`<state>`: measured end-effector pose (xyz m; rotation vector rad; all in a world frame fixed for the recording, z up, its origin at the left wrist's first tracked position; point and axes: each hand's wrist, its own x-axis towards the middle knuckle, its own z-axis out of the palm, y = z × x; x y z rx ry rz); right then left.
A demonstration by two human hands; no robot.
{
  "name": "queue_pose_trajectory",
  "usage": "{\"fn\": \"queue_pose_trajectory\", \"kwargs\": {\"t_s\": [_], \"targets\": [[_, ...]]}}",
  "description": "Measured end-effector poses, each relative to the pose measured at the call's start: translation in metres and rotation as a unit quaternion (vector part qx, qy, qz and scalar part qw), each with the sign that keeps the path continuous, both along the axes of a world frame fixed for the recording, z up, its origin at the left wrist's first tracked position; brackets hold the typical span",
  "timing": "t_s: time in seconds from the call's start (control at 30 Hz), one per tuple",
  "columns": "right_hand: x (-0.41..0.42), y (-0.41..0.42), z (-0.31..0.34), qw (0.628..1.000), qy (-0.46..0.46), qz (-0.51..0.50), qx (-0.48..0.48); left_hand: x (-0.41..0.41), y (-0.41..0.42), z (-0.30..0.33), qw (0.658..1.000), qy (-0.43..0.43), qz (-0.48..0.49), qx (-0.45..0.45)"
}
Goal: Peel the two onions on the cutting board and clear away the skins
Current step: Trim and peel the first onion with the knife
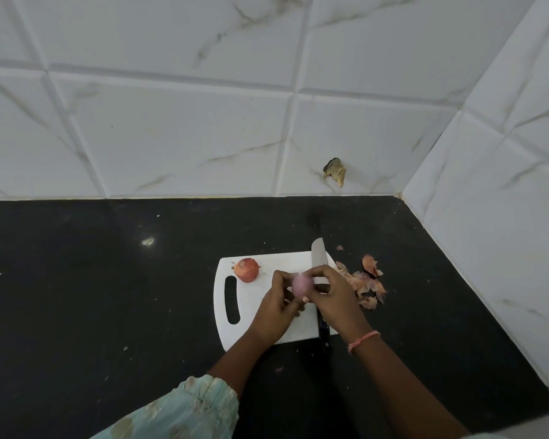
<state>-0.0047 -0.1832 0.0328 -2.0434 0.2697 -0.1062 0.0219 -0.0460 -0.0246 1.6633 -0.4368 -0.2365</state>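
A pale pink peeled onion [301, 286] is held just above the white cutting board [251, 315]. My left hand [279, 307] grips it from the left and my right hand [332, 294] pinches it from the right, fingers curled around it. A second onion [247, 269], with its reddish skin on, sits at the board's far left corner. A heap of loose onion skins [363, 285] lies on the black counter just right of the board.
A knife lies along the board's right edge, blade [318, 253] pointing away and black handle [324, 334] toward me, partly under my right hand. The black counter [108, 296] meets white tiled walls behind and to the right.
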Motion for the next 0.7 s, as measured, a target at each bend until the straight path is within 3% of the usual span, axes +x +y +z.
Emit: {"fn": "queue_pose_trajectory", "kwargs": {"t_s": [0.13,0.3,0.7], "targets": [[-0.002,0.005,-0.001,0.999,-0.027,-0.025,-0.009,0.0,0.001,0.001,0.999,0.015,0.006,-0.031],[0.002,0.004,0.005,0.994,-0.048,-0.04,-0.086,0.004,0.001,0.0,0.997,0.056,0.012,-0.052],[-0.008,0.006,0.011,0.993,-0.105,-0.051,0.003,0.008,0.003,0.001,0.993,0.088,0.04,-0.068]]}}
